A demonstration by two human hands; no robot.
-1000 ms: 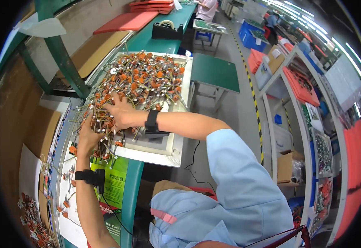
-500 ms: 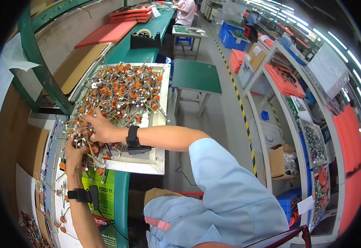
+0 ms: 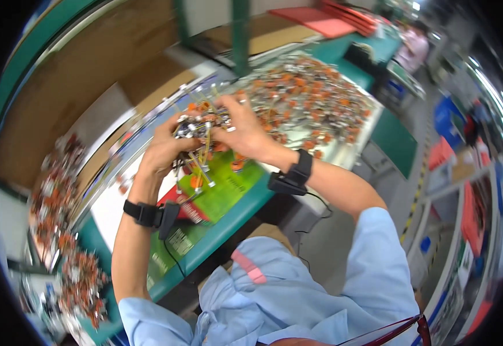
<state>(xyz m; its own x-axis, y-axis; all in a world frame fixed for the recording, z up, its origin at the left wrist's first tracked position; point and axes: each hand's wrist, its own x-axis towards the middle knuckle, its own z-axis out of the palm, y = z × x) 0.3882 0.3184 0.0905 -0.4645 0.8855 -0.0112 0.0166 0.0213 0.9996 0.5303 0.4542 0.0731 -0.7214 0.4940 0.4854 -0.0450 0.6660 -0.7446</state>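
Observation:
Between my two hands is a bunch of small wired parts (image 3: 201, 128), with orange round bodies, bright metal bits, yellowish and dark wires and white plugs. My left hand (image 3: 164, 144) is closed round the left side of the bunch. From the right, my right hand (image 3: 244, 131) grips it too, fingers curled over the top and thumb below. Some wires and orange bodies dangle beneath, over a green and red printed sheet (image 3: 228, 184). Beyond my right hand, a heap of similar parts (image 3: 303, 95) covers a white-rimmed tray (image 3: 372, 115). Motion blurs the heap.
Another heap of orange parts (image 3: 81, 282) lies at the lower left. The green bench edge (image 3: 222, 233) runs in front of me. A green upright post (image 3: 240, 37) stands behind the tray. A green-topped stool (image 3: 392, 141) and shelving (image 3: 482, 184) are to the right.
Both hands have lifted a bunch of wired parts off the tray's near left corner and carried it over the printed sheet. My view has swung left, showing the lower-left heap more fully.

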